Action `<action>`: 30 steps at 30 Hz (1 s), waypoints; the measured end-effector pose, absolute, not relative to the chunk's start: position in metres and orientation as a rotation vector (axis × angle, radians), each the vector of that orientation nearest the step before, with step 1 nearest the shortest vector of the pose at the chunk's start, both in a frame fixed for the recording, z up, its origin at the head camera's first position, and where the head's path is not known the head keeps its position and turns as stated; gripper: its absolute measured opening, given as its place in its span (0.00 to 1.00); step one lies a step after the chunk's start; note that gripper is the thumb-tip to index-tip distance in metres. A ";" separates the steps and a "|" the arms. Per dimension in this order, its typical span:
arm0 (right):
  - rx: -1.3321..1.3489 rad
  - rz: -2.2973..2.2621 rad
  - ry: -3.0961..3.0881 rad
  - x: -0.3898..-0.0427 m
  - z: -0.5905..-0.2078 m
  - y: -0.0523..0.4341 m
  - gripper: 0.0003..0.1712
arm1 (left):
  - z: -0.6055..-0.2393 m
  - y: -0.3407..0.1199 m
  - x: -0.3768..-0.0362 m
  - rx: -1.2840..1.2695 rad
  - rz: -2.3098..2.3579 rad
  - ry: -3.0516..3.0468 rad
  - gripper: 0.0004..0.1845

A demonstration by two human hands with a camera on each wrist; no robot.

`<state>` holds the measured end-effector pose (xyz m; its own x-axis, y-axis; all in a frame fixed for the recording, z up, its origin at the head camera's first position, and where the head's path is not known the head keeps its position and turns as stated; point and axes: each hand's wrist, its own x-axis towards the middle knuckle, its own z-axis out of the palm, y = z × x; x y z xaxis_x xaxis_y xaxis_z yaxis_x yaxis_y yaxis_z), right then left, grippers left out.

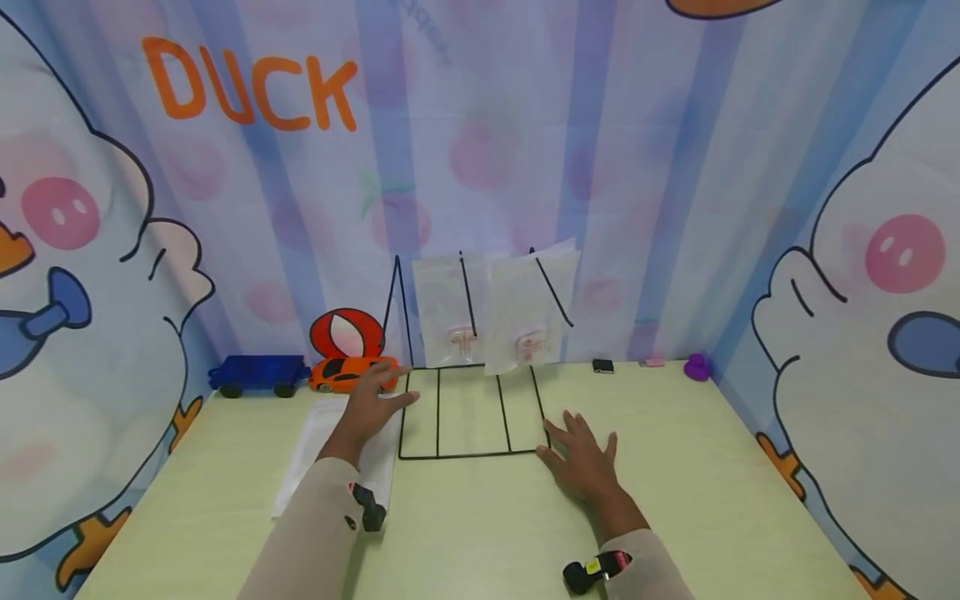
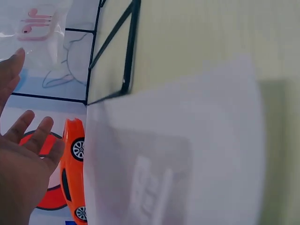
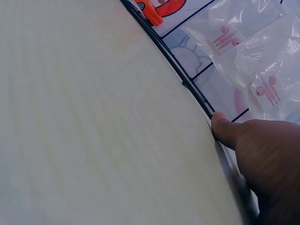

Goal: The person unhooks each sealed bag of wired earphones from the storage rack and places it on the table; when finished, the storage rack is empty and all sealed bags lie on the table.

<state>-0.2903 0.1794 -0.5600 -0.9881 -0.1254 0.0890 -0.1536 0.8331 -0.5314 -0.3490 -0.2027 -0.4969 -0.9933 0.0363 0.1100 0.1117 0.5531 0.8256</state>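
A black wire rack [image 1: 471, 456] stands on the table, its base towards me. Two clear plastic bags [image 1: 444, 292] hang at its back, each with pink earphones [image 1: 531, 343] inside. My left hand [image 1: 367, 412] is by the rack's left side with fingers spread, holding nothing; in the left wrist view its palm [image 2: 23, 173] shows beside an orange toy car [image 2: 72, 173]. My right hand [image 1: 581, 458] is at the rack's front right corner, fingers spread. In the right wrist view the thumb [image 3: 225, 129] appears to touch the rack's edge; the other fingers are hidden there.
White sheet-like packaging [image 1: 307, 458] lies under my left forearm. A blue toy wagon [image 1: 258, 373] stands at the back left. Along the back right are a small black item [image 1: 602, 366], a pink block [image 1: 652, 362] and a purple toy duck [image 1: 697, 367]. Printed curtains enclose the table.
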 end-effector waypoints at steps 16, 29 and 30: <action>0.221 0.884 -2.944 -0.288 -0.555 0.180 0.33 | -0.470 -0.160 -0.377 -0.269 -1.532 -2.726 0.33; 0.208 0.866 -2.942 -0.292 -0.560 0.180 0.34 | -0.474 -0.139 -0.388 -0.211 -1.593 -2.755 0.32; 0.208 0.869 -2.940 -0.291 -0.560 0.179 0.34 | -0.475 -0.138 -0.389 -0.206 -1.595 -2.757 0.33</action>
